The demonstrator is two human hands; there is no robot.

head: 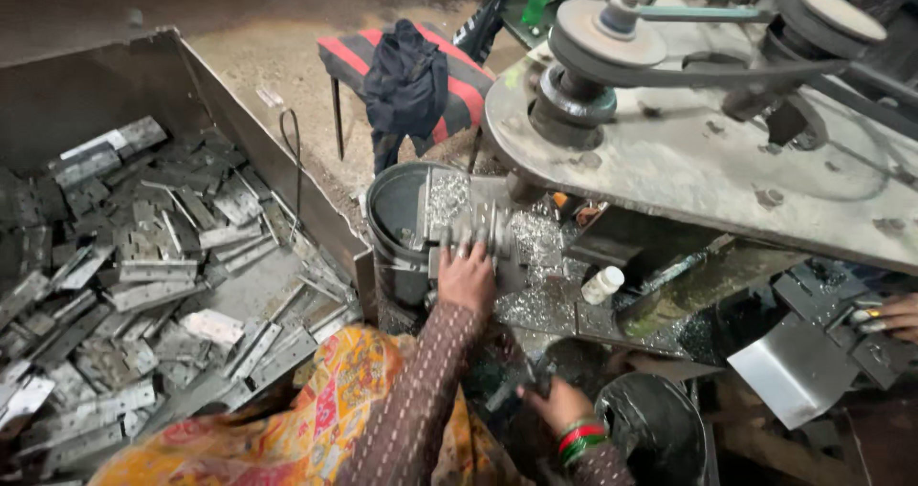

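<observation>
Left grip [467, 274] fingers spread over hinge stack [475, 226]; right grip [555, 405] state unclear.

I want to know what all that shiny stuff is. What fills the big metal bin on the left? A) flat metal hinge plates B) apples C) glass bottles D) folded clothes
A: the big metal bin holds a heap of flat grey metal hinge plates, and the left hand rests on a few more beside the round tub.
</observation>
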